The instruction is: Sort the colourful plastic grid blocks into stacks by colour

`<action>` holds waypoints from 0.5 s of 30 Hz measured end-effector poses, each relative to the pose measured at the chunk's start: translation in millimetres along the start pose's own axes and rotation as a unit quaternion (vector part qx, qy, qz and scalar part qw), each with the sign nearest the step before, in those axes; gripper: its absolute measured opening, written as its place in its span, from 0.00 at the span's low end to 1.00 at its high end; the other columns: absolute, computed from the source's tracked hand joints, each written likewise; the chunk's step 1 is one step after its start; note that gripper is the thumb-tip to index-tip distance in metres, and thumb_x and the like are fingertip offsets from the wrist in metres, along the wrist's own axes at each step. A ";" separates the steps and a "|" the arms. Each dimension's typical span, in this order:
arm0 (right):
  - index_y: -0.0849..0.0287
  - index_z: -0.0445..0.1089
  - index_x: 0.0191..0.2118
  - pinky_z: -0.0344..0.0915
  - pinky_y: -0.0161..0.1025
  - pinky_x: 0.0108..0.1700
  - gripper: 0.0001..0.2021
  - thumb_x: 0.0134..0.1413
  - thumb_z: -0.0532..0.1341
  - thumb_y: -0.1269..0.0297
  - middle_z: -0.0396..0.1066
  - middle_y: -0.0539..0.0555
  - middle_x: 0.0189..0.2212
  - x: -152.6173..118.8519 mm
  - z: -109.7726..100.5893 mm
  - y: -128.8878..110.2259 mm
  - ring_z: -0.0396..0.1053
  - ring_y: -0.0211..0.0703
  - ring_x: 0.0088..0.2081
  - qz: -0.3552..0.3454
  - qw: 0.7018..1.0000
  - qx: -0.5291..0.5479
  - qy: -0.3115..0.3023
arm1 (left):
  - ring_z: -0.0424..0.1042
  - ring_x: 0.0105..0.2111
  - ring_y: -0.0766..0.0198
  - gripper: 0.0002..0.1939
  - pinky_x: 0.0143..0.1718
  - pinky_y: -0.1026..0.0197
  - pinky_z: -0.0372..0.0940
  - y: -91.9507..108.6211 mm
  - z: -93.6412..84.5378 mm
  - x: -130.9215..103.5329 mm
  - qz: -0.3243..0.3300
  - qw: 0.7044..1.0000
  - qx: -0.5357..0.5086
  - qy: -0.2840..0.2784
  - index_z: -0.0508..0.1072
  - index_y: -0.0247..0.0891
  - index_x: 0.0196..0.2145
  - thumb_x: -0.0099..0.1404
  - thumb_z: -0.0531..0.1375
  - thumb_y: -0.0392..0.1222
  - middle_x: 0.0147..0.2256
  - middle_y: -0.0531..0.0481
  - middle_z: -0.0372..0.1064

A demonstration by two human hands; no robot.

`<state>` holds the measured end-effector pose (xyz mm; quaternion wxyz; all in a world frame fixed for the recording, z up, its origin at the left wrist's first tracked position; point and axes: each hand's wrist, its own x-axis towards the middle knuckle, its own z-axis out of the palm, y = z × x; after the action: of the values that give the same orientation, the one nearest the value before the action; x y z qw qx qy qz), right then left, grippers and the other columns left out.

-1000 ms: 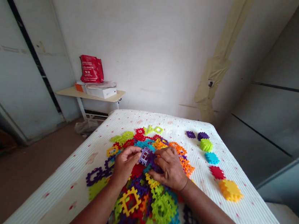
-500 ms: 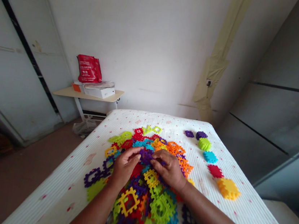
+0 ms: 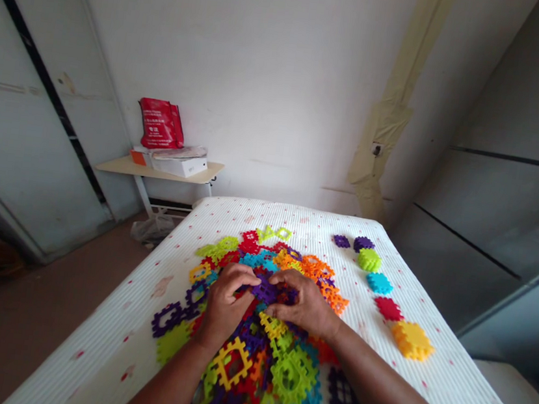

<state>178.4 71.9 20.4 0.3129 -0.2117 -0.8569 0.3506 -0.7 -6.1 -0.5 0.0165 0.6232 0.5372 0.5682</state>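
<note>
Across the whole foreground, white spotted sheet (image 3: 139,320) everywhere, and off beyond its far left corner, against the wall, a side table (image 3: 116,166). Down the middle of the sheet sprawls a pile of plastic blocks (image 3: 294,381), every colour, all notched edges and cut-out windows. Over it now, the left hand (image 3: 227,298) and the right hand (image 3: 305,303), face to face, thumbs and forefingers curved with their tips apart; fingertips right at the work, but whether either is truly pinching, I cannot tell. Out right, a neat row: yellow stack (image 3: 413,341) nearest, then red block (image 3: 388,308), blue stack (image 3: 379,283), green stack (image 3: 369,260), purple stack (image 3: 364,244). And dead centre, the small one: a purple block (image 3: 264,289), between the two hands' fingertips, above the pile or resting on it, hard to say. Looks light, stiff, a touch slick; hardly fragile, I'd judge. Best hold: opposite toothed edges, finger and thumb, clear of the window, where thin bars might flex.
</note>
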 end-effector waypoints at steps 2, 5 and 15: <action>0.56 0.70 0.41 0.65 0.39 0.43 0.18 0.42 0.68 0.58 0.70 0.52 0.37 -1.5 3.4 -3.5 0.68 0.41 0.39 0.017 1.000 -0.005 0.002 | 0.69 0.37 0.61 0.09 0.42 0.59 0.64 2.8 -0.1 0.4 0.014 1.000 0.008 0.000 0.74 0.41 0.29 0.54 0.56 0.31 0.33 0.49 0.69; 0.57 0.70 0.40 0.65 0.37 0.40 0.16 0.43 0.67 0.59 0.70 0.51 0.36 -2.3 5.1 -7.4 0.68 0.40 0.37 0.031 0.999 -0.007 0.012 | 0.69 0.38 0.61 0.09 0.43 0.59 0.64 4.1 0.9 -0.2 0.013 1.000 0.017 0.006 0.75 0.42 0.31 0.56 0.56 0.32 0.34 0.49 0.70; 0.62 0.68 0.46 0.63 0.37 0.41 0.18 0.50 0.62 0.59 0.72 0.57 0.39 36.5 -68.0 82.5 0.70 0.44 0.38 0.233 0.899 -0.305 0.212 | 0.71 0.38 0.61 0.13 0.44 0.58 0.65 -11.1 8.8 -7.8 -0.093 0.995 0.014 0.043 0.71 0.40 0.43 0.59 0.58 0.43 0.38 0.48 0.72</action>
<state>210.8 179.8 12.0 0.3163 -0.5595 -0.7617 0.0820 0.1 -1.6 -16.0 0.0376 0.5452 0.6009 0.5833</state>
